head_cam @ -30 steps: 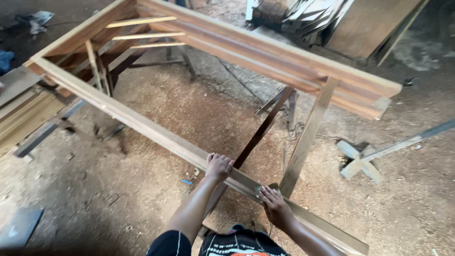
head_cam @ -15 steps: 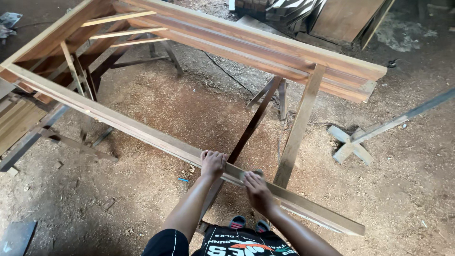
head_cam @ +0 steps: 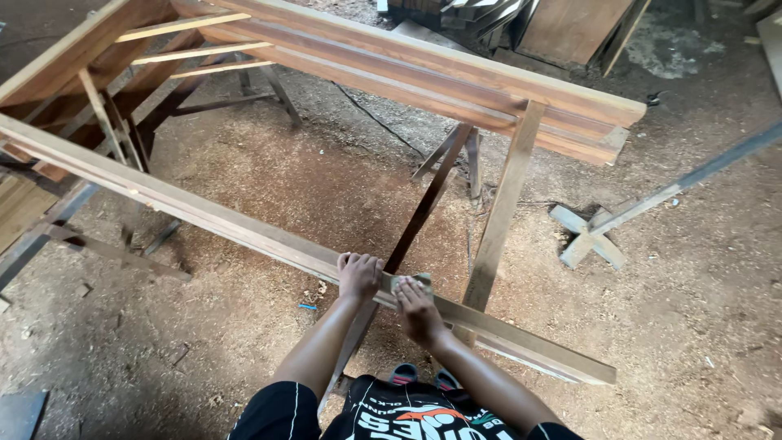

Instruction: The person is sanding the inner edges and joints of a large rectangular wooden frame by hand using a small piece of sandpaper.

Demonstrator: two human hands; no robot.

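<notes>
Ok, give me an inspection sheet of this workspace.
Surface: dirt floor covered with sawdust.
Job's things: long wooden rail lying across a wooden trestle; small sanding pad on the rail.
Clutter: second stack of long boards on the far side; thin cross slats; wooden cross-shaped foot; more boards stacked at the back.
Hands: left hand grips the rail; right hand presses on the pad.
Cables: one dark cable on the floor under the boards.
Surroundings: no other people seen.
</notes>
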